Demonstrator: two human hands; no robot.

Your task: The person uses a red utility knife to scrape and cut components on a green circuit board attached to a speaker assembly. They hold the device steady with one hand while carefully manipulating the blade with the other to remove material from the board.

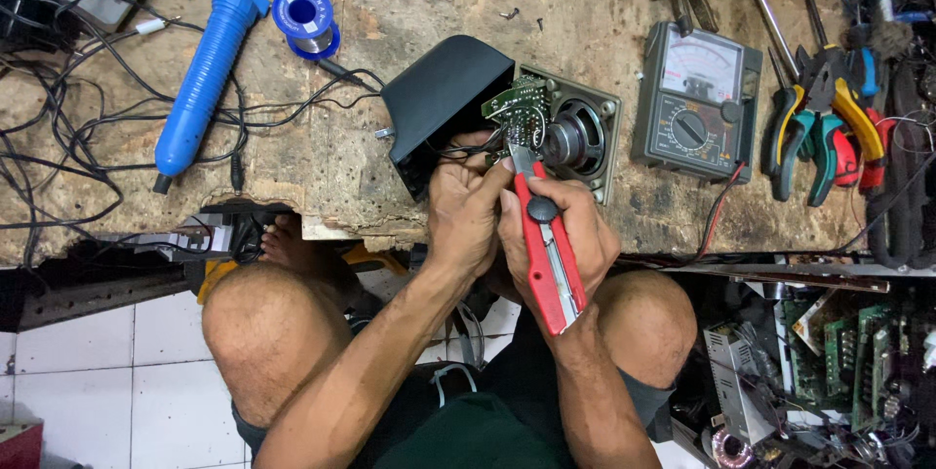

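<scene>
- Worn wood makes up the desk (390, 176), scarred and strewn with wires, over a white tiled floor where the person's bare knees show.
- Left hand (466, 211): fingers wrapped tight round the lower edge of a small green board (517, 108), holding it tilted just above the desk edge.
- Right hand (570, 235): fingers clenched on a red knife (546, 254), handle running back along the palm, blade tip laid against the board just beyond the left fingertips.
- Both forearms rise from the lap and meet at the desk edge, wrists close, hands touching.
- Progress, as I judge it: the black case (444, 108) is already open and lies just beyond the left fingers, and the speaker (575, 137) sits out of it, just beyond the right fingers. The board is lifted free but seems wired on. Blade work on it is under way; nothing looks put back together.
- Right of the fingers: a meter (697, 98), then pliers (819, 128).
- Well left of the fingers: a blue pump (210, 64) and a solder spool (304, 20).
- Whether the blade scrapes or cuts is too small to tell.
</scene>
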